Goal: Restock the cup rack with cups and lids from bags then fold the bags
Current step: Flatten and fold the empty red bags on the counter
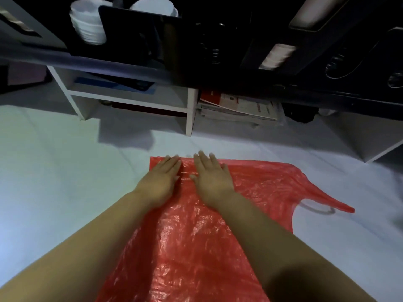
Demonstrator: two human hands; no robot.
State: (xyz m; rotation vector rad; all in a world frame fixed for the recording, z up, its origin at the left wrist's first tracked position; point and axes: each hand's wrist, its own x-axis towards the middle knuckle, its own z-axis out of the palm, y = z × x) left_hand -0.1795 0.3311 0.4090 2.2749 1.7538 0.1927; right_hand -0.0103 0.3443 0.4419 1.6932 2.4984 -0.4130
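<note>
While fingers [172, 165] press flat, bag [196, 247] lies beneath.

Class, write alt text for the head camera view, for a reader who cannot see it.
The left hand and the right hand press flat, side by side, on a crinkled red plastic carrier bag spread over a white surface. Its handle points right; stacked white cups sit in a dark rack behind.
</note>
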